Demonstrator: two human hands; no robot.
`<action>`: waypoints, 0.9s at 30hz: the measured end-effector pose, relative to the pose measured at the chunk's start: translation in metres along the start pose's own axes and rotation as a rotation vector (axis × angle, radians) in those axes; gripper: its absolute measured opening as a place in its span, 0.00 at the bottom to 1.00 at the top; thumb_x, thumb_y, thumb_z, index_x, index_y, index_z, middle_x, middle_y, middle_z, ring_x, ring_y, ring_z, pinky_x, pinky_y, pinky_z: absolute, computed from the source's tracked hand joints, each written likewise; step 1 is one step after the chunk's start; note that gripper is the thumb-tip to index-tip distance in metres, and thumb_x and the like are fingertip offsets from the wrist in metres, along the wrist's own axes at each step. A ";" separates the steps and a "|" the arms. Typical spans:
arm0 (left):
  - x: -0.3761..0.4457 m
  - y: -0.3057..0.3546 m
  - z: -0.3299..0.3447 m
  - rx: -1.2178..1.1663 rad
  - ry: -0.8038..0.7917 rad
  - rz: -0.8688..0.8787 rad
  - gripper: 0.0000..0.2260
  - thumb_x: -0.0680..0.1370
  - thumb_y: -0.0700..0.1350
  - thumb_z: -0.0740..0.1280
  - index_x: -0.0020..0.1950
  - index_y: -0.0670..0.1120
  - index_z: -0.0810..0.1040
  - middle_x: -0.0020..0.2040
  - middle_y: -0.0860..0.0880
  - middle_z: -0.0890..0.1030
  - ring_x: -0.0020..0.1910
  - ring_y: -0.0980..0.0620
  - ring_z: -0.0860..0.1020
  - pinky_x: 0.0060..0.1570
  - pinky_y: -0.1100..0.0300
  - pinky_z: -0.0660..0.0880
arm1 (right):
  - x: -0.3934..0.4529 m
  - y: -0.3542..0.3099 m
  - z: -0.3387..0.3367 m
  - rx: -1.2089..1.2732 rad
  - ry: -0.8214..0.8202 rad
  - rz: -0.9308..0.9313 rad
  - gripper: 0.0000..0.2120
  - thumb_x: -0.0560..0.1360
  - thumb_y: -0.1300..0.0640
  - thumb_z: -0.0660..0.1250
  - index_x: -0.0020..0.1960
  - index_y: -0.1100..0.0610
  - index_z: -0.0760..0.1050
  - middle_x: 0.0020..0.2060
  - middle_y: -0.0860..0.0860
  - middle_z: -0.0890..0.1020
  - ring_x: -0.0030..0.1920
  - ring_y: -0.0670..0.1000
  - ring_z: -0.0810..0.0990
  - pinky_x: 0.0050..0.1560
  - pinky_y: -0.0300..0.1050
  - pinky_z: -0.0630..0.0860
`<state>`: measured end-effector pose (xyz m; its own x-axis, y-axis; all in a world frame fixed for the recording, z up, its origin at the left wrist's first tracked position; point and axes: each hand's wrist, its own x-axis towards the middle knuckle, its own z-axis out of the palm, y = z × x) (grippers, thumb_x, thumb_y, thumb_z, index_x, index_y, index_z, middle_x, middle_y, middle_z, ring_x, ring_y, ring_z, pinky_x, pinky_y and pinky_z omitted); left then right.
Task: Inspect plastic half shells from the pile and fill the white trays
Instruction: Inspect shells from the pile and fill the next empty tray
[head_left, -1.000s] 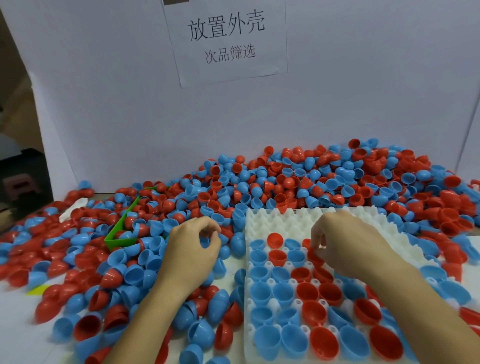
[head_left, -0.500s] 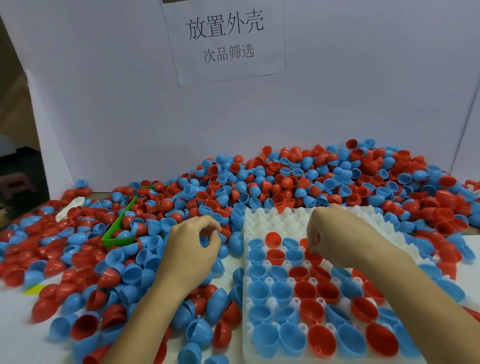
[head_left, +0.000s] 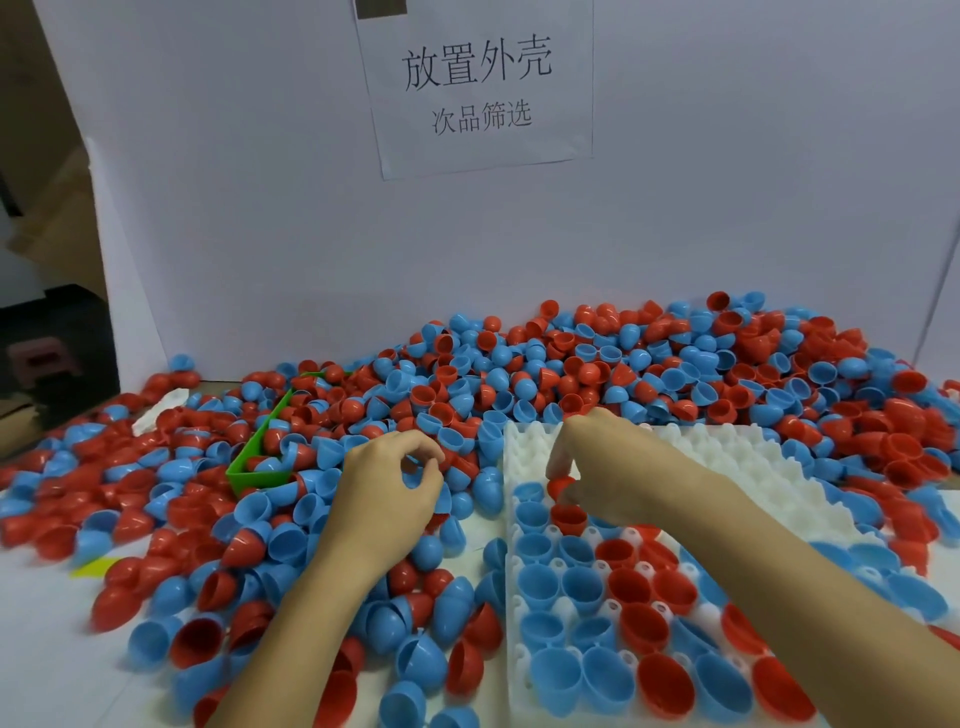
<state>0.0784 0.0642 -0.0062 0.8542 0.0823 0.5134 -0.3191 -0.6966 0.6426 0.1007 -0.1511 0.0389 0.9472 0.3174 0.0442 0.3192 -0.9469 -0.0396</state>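
From my seat at the remote feed, the only writing I can read is on the white paper sheet (head_left: 480, 88) stuck to the pale back wall (head_left: 727, 182) above the pile. Its upper line, in large dark characters, reads 放置外壳. Beneath it, a smaller line reads 次品筛选. I can read no other text, numbers or brand marks: none on the shells, none on the trays, none on the green bin.

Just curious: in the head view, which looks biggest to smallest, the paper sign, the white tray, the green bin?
1. White tray, though nearness inflates it.
2. Paper sign.
3. Green bin, half-buried in shells.
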 end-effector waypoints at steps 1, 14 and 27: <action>0.001 -0.002 -0.001 -0.003 0.001 -0.008 0.08 0.78 0.37 0.69 0.42 0.49 0.83 0.42 0.56 0.82 0.46 0.56 0.79 0.46 0.66 0.74 | 0.000 0.001 0.001 0.001 -0.002 -0.001 0.07 0.74 0.61 0.72 0.52 0.56 0.84 0.51 0.56 0.85 0.50 0.58 0.83 0.49 0.55 0.84; -0.004 -0.008 0.006 0.476 -0.247 0.114 0.11 0.79 0.53 0.66 0.61 0.57 0.75 0.61 0.58 0.67 0.65 0.54 0.61 0.66 0.55 0.59 | -0.018 0.018 0.007 0.227 0.230 0.002 0.14 0.79 0.51 0.69 0.64 0.48 0.79 0.61 0.45 0.81 0.57 0.46 0.80 0.56 0.44 0.79; -0.006 0.005 0.008 0.395 -0.168 0.096 0.09 0.77 0.53 0.69 0.54 0.54 0.74 0.53 0.60 0.73 0.60 0.55 0.71 0.63 0.58 0.66 | -0.058 0.014 0.013 0.366 0.472 -0.026 0.11 0.80 0.53 0.65 0.59 0.47 0.82 0.53 0.41 0.82 0.51 0.41 0.76 0.55 0.40 0.75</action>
<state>0.0753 0.0550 -0.0107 0.8935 -0.0905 0.4398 -0.2468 -0.9172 0.3127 0.0503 -0.1817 0.0225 0.8505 0.2035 0.4851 0.4108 -0.8330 -0.3707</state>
